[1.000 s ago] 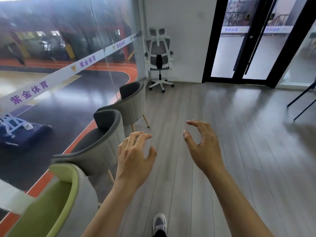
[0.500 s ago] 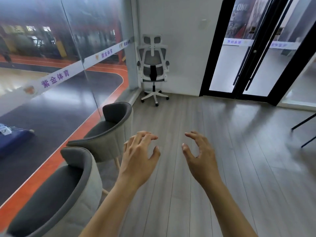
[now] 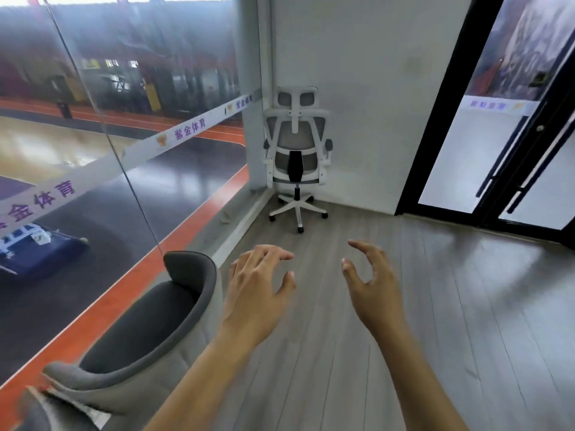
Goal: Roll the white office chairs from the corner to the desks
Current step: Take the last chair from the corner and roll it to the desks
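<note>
In the far corner, between the glass wall [image 3: 124, 144] and the black-framed doors [image 3: 485, 144], one white office chair [image 3: 295, 157] is standing with its back turned to the person. Both hands are reaching forward, well apart from it: left hand [image 3: 255, 293] and right hand [image 3: 373, 293] are spread wide, fingers curled, holding nothing. Judgement: the approach is proceeding correctly. Recommended: grasping the backrest frame at both sides, pulling clear of the wall, and steering wide of the grey armchair [image 3: 149, 331].
</note>
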`<state>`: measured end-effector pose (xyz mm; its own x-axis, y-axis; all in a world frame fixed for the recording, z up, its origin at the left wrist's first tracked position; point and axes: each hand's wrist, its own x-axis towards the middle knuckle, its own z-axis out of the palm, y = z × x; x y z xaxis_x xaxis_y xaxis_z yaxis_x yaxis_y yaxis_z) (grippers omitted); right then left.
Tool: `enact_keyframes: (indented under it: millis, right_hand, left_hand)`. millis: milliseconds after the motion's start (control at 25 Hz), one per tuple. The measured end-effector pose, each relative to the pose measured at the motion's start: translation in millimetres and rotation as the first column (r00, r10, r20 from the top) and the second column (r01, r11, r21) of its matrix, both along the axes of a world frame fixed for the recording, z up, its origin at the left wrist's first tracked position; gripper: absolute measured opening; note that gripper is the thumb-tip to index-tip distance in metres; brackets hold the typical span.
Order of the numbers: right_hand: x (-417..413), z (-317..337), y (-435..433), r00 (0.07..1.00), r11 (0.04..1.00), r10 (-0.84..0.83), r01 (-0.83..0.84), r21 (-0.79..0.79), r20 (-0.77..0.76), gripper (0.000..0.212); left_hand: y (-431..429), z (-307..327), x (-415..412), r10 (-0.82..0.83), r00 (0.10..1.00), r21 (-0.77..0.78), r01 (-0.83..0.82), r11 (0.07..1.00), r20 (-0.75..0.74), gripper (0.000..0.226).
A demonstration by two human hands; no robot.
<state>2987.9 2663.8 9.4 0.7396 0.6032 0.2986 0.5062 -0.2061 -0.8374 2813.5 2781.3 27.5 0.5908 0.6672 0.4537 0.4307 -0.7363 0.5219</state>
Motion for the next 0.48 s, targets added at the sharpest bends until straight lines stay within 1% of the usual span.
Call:
enact_keyframes:
  millis: [200,320,480]
  right_hand:
    - [113.1,3.4,149.0,0.994,0.995,0.099,-0.099,-0.006,0.041,0.033]
    - [183.1,-3.8,242.9,0.993,0.995,0.102,-0.102,-0.011,0.051,0.034]
    - [275.1,5.7,374.8,0.993,0.994,0.104,-0.102,-0.038,0.055,0.034]
  left_hand:
    - [135.8,-10.7,100.6,0.072,0.997,-0.011,-0.072,0.997,0.026,0.022]
    - [226.7,-20.6,168.8,0.068,0.997,-0.024,-0.067,0.997,0.035,0.023]
    - [355.4,-14.0,264.8,0.051,0.996,-0.039,-0.048,0.998,0.075,0.022]
